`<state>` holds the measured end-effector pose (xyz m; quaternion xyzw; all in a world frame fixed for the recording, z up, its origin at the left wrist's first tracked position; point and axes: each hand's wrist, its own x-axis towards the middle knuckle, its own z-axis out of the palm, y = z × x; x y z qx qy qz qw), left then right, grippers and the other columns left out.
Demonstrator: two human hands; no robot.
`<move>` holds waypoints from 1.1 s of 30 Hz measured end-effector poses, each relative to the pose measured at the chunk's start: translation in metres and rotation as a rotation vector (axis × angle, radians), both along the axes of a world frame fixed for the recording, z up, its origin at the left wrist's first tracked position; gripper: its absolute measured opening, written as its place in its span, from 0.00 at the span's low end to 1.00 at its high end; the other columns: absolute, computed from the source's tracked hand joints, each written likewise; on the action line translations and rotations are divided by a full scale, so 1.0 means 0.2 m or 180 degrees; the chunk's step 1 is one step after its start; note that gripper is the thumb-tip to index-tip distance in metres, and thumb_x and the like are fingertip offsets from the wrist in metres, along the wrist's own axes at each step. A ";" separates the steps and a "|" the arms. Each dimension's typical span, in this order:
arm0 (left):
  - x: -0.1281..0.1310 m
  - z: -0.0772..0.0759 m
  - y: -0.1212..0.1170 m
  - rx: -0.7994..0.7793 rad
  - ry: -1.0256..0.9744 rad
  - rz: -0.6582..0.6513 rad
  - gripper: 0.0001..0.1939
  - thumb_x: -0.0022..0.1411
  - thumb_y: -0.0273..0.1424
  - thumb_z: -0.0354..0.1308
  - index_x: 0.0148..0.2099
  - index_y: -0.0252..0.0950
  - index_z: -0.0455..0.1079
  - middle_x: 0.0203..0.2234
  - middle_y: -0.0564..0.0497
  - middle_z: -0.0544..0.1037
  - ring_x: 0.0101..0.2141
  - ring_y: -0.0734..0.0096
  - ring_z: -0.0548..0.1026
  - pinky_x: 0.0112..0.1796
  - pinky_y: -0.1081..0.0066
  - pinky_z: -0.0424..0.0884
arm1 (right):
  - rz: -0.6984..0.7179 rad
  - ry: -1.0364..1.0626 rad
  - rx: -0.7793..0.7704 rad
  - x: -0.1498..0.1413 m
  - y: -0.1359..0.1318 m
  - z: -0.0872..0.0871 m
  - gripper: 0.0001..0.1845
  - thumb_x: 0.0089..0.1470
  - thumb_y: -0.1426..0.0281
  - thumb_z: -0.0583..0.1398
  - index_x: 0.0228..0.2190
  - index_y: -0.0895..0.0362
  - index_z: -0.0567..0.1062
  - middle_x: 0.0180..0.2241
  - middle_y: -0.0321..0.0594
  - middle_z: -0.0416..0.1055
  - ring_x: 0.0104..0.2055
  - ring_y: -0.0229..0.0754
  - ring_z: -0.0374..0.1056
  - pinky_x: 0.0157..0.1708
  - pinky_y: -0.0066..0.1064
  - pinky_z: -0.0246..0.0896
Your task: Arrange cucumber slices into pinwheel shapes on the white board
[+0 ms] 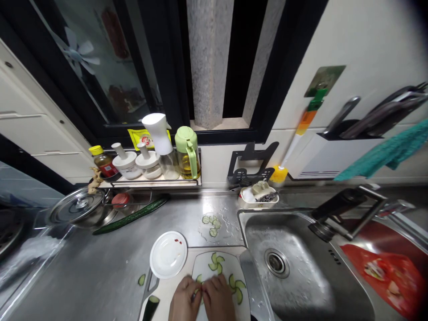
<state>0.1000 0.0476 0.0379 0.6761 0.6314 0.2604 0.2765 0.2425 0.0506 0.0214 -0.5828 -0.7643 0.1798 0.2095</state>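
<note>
My left hand (186,298) and my right hand (217,298) meet over a squarish white plate (230,258), fingertips pinched together and nearly touching. What they pinch is too small and hidden to make out; a speck of red shows between them. Curved cucumber slices form a pinwheel (216,263) at the plate's far side and another pinwheel (237,289) at its right. More green slices show partly behind my fingers. Left of the plate, a small round white dish (160,255) carries a few red bits. A cut cucumber piece (152,307) lies on the cutting board (167,290).
The sink (294,249) opens on the right, under a black faucet (337,209). Several cucumber slices (213,223) lie on the wet counter; a single slice (141,280) sits farther left. Behind are a long cucumber (133,216), a lidded pot (80,207) and a condiment rack (157,183).
</note>
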 end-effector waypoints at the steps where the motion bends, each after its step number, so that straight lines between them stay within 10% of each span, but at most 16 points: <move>1: 0.00 0.00 0.00 0.0024 -0.0005 -0.0012 0.12 0.61 0.31 0.51 0.33 0.40 0.77 0.27 0.50 0.74 0.27 0.74 0.75 0.31 0.78 0.71 | -0.0022 0.0005 0.0015 0.00 0.00 0.00 0.11 0.47 0.82 0.56 0.26 0.53 0.68 0.30 0.35 0.68 0.39 0.45 0.61 0.40 0.36 0.53; 12: -0.08 0.01 0.02 0.0133 -0.0160 0.0192 0.11 0.59 0.32 0.53 0.37 0.40 0.77 0.33 0.48 0.80 0.35 0.69 0.78 0.39 0.74 0.74 | -0.0085 0.0259 0.0149 0.07 -0.01 0.00 0.08 0.47 0.78 0.58 0.27 0.53 0.69 0.29 0.36 0.68 0.38 0.46 0.60 0.39 0.37 0.52; 21: -0.33 0.03 0.35 -0.0345 0.0596 0.1290 0.17 0.59 0.32 0.49 0.44 0.36 0.76 0.40 0.45 0.81 0.41 0.63 0.78 0.44 0.67 0.70 | -0.0044 0.0160 0.0366 0.13 -0.04 -0.05 0.07 0.47 0.76 0.59 0.27 0.52 0.71 0.26 0.35 0.68 0.36 0.45 0.61 0.40 0.35 0.53; 33: -0.39 0.00 0.51 -0.0209 0.0534 0.0962 0.16 0.58 0.33 0.48 0.39 0.37 0.78 0.38 0.45 0.80 0.40 0.64 0.77 0.45 0.67 0.69 | -0.0025 0.0064 0.0465 0.15 -0.06 -0.08 0.07 0.45 0.77 0.58 0.25 0.52 0.70 0.26 0.35 0.69 0.34 0.44 0.60 0.38 0.34 0.52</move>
